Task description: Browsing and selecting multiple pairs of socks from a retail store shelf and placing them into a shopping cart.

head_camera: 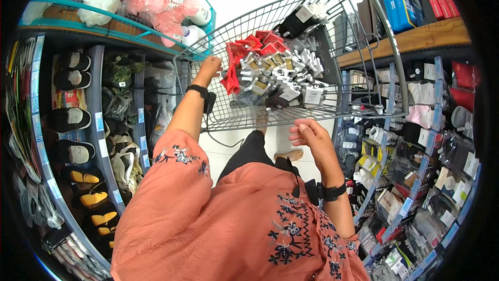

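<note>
A grey wire shopping cart [269, 121] stands before me, holding a heap of packaged socks with white tags [300, 66] and several red-packed items [261, 43]. My left hand [211, 67] is over the left end of its basket, fingers curled. Whether they grip wire or anything else is hidden. Just outside the near rim, my right hand [314, 138] hangs with bent fingers and nothing visible in it. Dark packaged goods [298, 21] with white tags lie at the back of the basket. Each wrist wears a black strap with a small device.
Shelving at left carries dark slip-on shoes [70, 121], yellow shoes [93, 199] and bagged goods. Above it, a teal wire basket [117, 27] bears pink bath puffs [152, 0] and white bottles [193, 35]. At right stand shelves of packaged socks [417, 94], with blue boxes [397, 0] on a wooden ledge.
</note>
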`<state>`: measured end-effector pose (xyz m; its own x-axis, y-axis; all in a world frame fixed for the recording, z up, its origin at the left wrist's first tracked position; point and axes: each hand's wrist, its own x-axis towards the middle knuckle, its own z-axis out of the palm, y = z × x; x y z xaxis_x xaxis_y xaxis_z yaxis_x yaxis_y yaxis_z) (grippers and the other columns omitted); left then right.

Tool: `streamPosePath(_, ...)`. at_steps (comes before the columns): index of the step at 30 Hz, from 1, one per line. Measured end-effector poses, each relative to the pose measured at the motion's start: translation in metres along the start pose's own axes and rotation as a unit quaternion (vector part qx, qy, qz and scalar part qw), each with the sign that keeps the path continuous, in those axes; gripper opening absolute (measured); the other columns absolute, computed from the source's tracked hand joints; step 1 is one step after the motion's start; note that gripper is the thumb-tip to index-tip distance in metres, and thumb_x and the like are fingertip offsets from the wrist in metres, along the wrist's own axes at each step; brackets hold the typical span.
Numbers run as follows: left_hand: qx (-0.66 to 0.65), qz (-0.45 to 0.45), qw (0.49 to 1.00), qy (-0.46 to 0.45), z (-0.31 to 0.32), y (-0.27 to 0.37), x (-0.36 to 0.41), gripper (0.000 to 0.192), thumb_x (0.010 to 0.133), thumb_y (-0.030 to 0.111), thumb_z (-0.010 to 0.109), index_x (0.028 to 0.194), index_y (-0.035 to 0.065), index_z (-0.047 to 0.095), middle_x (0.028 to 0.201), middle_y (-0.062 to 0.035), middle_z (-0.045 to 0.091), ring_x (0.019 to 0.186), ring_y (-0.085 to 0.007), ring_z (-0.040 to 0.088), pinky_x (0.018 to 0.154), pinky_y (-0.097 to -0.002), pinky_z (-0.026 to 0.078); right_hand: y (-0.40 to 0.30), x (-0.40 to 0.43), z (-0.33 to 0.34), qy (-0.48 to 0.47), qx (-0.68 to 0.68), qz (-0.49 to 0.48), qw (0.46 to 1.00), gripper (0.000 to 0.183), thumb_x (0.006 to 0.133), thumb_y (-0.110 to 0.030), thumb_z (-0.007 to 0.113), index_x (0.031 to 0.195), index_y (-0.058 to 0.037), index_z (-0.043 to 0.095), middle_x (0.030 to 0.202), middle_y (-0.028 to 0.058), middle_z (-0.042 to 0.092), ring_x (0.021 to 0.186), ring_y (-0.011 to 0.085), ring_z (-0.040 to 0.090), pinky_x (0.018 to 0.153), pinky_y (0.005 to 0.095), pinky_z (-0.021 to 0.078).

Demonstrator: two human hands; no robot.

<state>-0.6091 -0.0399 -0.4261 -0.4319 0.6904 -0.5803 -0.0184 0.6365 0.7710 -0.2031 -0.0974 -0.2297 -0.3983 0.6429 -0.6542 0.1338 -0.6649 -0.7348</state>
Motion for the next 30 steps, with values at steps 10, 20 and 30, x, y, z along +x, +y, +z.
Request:
streamPosePath(10,0.302,0.068,0.943,0.119,0.034,-0.04,0.084,0.074,0.078,0.052,0.071,0.114,-0.012,0.06,0.117,-0.0341,0.062,0.11,-0.0455,0.061,0.095,-0.047,0.048,0.047,-0.003,-0.001,0.064,0.055,0.107,0.991,0.029,0.101,-0.017,0.05,0.119,0.0036,0.058,0.104,0.0134,0.068,0.089,0.0192,0.068,0.078,0.0292,0.0538)
streamPosePath(20,0.397,0.014,0.914,0.085,0.026,-0.056,0.127,0.044,0.085,0.039,0.057,0.093,-0.002,0.072,0.096,-0.027,0.069,0.096,-0.044,0.065,0.087,-0.0491,0.05,0.053,0.018,0.016,0.048,0.057,0.138,0.988,0.028,0.101,-0.017,0.051,0.119,0.0027,0.06,0.105,0.0118,0.068,0.09,0.0185,0.067,0.08,0.0297,0.054)
streamPosePath(30,0.467,0.093,0.872,0.115,0.045,-0.042,0.097,0.034,0.096,0.029,0.051,0.102,-0.0003,0.067,0.11,-0.026,0.064,0.095,-0.0426,0.067,0.082,-0.0494,0.055,0.049,0.024,0.017,0.058,0.055,0.138,0.987,0.027,0.101,-0.017,0.05,0.118,0.0018,0.061,0.105,0.0114,0.068,0.09,0.0184,0.067,0.08,0.0296,0.0538)
